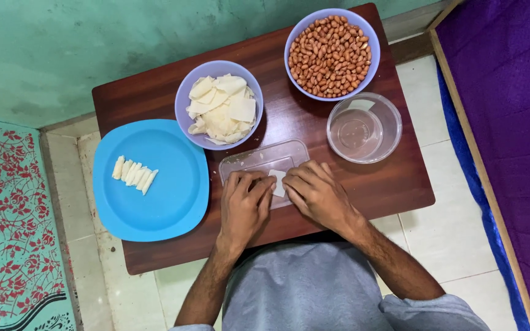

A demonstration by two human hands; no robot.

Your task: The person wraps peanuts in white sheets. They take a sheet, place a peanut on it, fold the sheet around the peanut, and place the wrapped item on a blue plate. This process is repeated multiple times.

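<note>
Over the wooden table (363, 184), both hands' fingers (264, 187) pinch a white wrapper (277, 182) between them.

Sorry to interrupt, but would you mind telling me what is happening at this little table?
A person's left hand and right hand press a small white wrapper on a clear plastic lid. Finished rolls lie in a row on the blue plate. Bowls of wrappers, peanuts and water stand behind.
</note>
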